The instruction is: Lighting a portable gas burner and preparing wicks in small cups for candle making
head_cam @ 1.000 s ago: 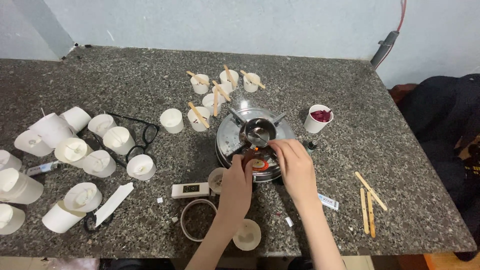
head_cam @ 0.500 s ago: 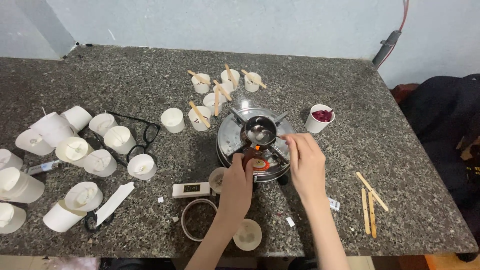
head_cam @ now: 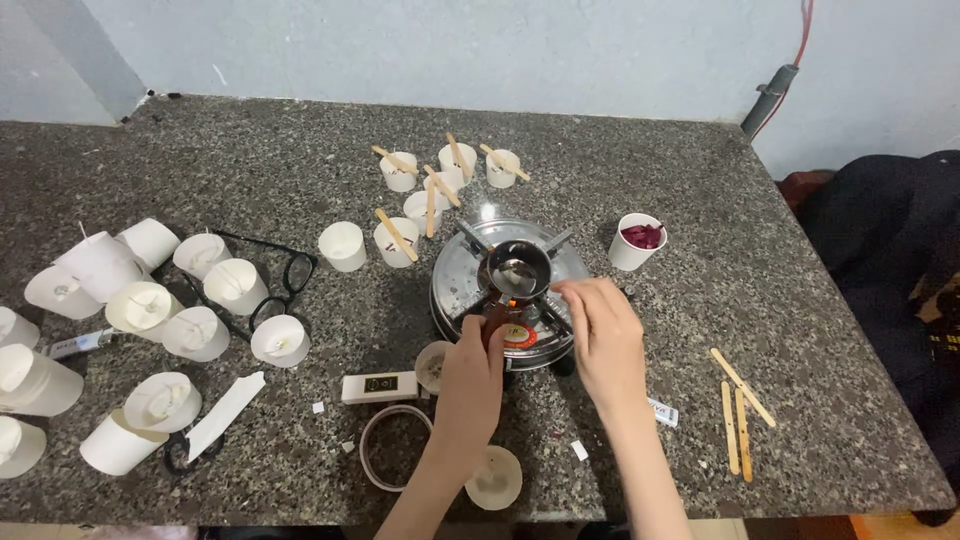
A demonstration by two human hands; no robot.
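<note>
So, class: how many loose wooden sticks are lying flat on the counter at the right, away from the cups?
3. All lie together near the counter's right front edge: one long slanted stick, and two shorter sticks side by side just below it, the left and the right. None looks hidden.

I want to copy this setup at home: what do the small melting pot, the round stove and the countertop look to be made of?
Small melting pot: shiny metal, likely steel, by its mirror-like glints. Round stove: silver metal, bright and reflective. Countertop: speckled grey stone, probably polished granite. The left hand holds the pot's brown handle, material unclear.
</note>
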